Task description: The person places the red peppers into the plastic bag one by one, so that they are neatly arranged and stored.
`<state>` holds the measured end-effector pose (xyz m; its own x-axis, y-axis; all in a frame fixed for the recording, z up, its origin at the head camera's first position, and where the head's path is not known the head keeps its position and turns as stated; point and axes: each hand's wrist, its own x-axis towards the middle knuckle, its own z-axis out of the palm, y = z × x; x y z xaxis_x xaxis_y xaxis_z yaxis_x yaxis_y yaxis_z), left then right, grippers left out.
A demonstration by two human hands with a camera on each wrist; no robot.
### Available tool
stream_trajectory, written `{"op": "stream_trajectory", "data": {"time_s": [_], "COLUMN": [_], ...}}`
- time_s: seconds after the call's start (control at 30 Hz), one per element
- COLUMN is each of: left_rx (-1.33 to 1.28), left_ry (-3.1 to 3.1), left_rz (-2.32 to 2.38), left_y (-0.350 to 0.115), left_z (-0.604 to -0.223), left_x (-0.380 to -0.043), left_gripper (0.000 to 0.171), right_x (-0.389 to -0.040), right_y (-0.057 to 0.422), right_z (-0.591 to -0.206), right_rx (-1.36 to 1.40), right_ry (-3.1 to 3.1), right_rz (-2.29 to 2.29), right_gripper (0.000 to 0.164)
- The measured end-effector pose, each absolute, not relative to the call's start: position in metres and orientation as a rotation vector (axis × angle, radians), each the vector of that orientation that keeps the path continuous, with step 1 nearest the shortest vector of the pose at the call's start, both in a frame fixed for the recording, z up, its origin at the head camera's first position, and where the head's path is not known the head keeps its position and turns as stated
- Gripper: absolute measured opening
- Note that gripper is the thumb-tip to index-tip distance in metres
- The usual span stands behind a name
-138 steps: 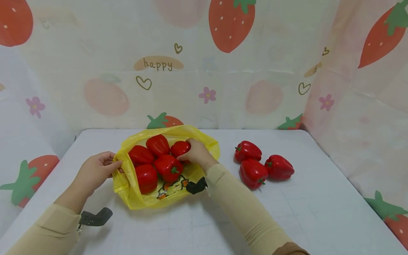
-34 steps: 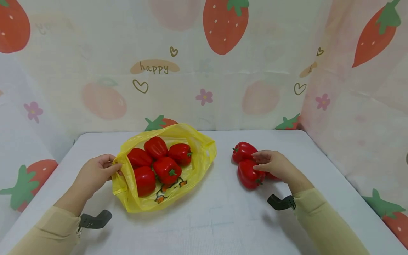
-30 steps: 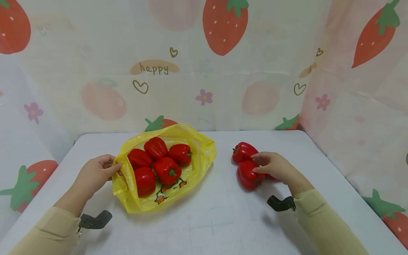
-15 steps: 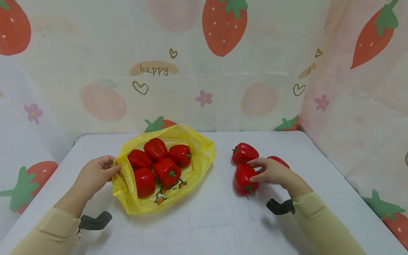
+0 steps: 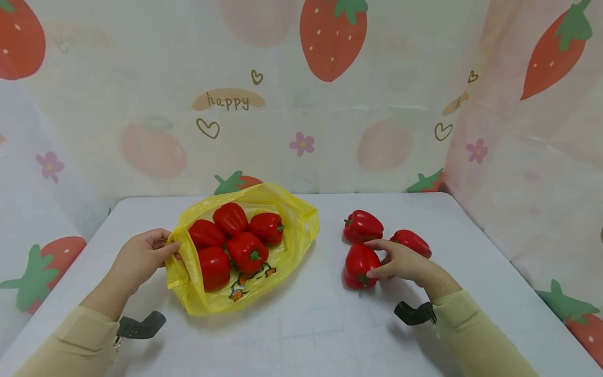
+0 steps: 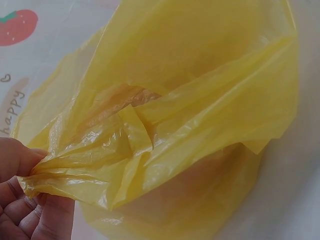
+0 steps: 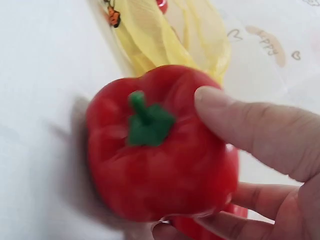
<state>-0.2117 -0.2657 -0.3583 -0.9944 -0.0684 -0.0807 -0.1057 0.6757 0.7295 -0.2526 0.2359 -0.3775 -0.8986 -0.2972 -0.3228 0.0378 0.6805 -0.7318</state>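
Observation:
A yellow plastic bag [image 5: 292, 262] lies spread with its mouth facing up, several red bell peppers with green stems inside it. My left hand [image 5: 143, 256] pinches the left rim of the bag between thumb and fingers, as the left wrist view shows at the gathered film [image 6: 75, 175]. On the right, my right hand [image 5: 405, 264] holds a red bell pepper [image 5: 360, 266], the thumb on the stem side and the fingers reaching round behind. In the right wrist view this pepper [image 7: 160, 170] fills the middle, its green stem towards the camera.
Two more red bell peppers lie close by, one behind the held pepper [image 5: 363, 226] and one to the right [image 5: 412, 242], partly hidden by my hand. All stand on a white table [image 5: 306, 335]. A strawberry-printed curtain [image 5: 282, 104] encloses the back and sides.
My right hand has left the pepper in the bag and returned to those on the right. The front one has turned and shifted slightly left and nearer. The left hand stays at the bag.

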Motion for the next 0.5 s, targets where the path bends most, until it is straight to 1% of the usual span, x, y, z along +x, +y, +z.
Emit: {"op": "stream_trajectory", "data": {"time_s": [0.3,0.5], "left_rx": [-0.147,-0.139], "left_ry": [2.832,2.833], "left_rz": [1.239,1.242], "left_y": [-0.265,-0.266], "left_z": [-0.358,-0.358], "left_x": [-0.211,-0.211], "left_gripper": [0.041,0.042], "right_x": [-0.251,-0.251], "right_y": [0.236,0.237], "right_z": [-0.392,-0.401], "right_rx": [-0.204,-0.201], "right_ry": [2.446,2.428], "right_rz": [-1.159,-1.212], "right_gripper": [0.077,0.083]}}
